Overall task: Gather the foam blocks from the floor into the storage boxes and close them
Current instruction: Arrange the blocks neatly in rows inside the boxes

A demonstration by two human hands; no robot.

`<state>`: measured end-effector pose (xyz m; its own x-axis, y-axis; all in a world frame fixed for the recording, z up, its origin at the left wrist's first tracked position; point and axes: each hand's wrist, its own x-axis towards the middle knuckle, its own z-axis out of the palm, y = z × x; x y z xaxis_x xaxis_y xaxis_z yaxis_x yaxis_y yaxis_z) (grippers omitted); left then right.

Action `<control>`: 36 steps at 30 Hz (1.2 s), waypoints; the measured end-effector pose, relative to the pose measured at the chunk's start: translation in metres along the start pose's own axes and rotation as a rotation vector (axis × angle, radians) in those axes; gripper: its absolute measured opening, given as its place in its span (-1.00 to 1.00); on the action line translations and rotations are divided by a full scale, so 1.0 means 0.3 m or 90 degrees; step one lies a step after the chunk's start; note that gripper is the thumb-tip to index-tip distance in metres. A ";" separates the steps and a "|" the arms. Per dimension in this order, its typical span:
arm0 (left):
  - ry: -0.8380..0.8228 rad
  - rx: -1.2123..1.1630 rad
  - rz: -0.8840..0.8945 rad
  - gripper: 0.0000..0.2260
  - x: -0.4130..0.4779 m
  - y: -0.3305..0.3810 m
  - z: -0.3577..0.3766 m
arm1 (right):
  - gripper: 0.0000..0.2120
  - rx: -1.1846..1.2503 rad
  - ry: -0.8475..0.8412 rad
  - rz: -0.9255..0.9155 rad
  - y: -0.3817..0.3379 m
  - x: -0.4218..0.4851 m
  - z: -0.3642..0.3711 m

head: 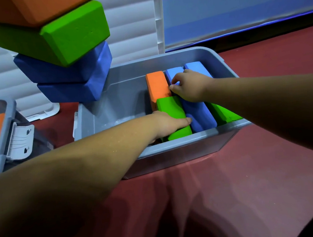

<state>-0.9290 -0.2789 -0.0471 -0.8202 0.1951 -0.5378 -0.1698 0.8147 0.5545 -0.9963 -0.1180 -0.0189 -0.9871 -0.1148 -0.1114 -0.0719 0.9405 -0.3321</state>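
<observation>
In the head view, the person is leaning over the grey storage box, which is sitting open on the red floor, and both arms are reaching down into its right half. The left hand is lying across the near green block with fingers stretched out rather than wrapped round it, the tips touching the dark blue block beside it. It is probably pressing the green block down so that it seats level with its neighbours. The right hand is curling its fingers over the far end of the dark blue block and gripping it, apparently to wedge it into the slot between the near green block and the blocks toward the box's right wall. An orange block and two light blue blocks are standing on edge against the box's far wall, and another green block is leaning by its right wall. Packing them on edge looks like a way of fitting more in. The blocks are filling only the box's right half. Just beyond the box's far left corner, a stack of four blocks is waiting, not yet packed. Well to the left of the box, a second storage box is holding orange and blue blocks, open on top.
</observation>
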 end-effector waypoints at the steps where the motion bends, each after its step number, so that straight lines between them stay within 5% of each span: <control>1: -0.010 0.041 -0.001 -0.24 0.002 0.005 -0.003 | -0.60 0.009 0.001 -0.009 0.005 0.000 0.003; 4: -0.059 0.122 -0.020 0.03 -0.005 0.010 -0.009 | -0.56 0.003 -0.009 -0.041 0.027 -0.006 0.008; 8: -0.044 -0.059 -0.042 -0.02 0.018 -0.009 -0.070 | -0.46 -0.069 -0.036 -0.083 0.048 -0.011 0.015; 12: -0.007 -0.116 -0.031 0.36 0.101 -0.077 -0.111 | -0.41 -0.087 -0.047 -0.097 0.073 -0.002 0.025; 19: -0.113 -0.224 0.015 -0.05 0.179 -0.099 -0.107 | -0.25 -0.115 -0.043 -0.104 0.106 0.023 0.020; 30: -0.085 -0.226 -0.017 -0.04 0.140 -0.043 -0.110 | -0.15 -0.158 -0.047 -0.071 0.085 0.033 0.016; 36: -0.035 -0.160 0.030 -0.54 0.059 -0.064 -0.118 | -0.35 -0.190 -0.097 -0.062 0.019 -0.010 -0.006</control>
<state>-0.9596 -0.3104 -0.0449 -0.8006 0.2652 -0.5374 -0.2675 0.6443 0.7164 -0.9939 -0.1118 -0.0189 -0.9426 -0.2343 -0.2379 -0.2262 0.9721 -0.0613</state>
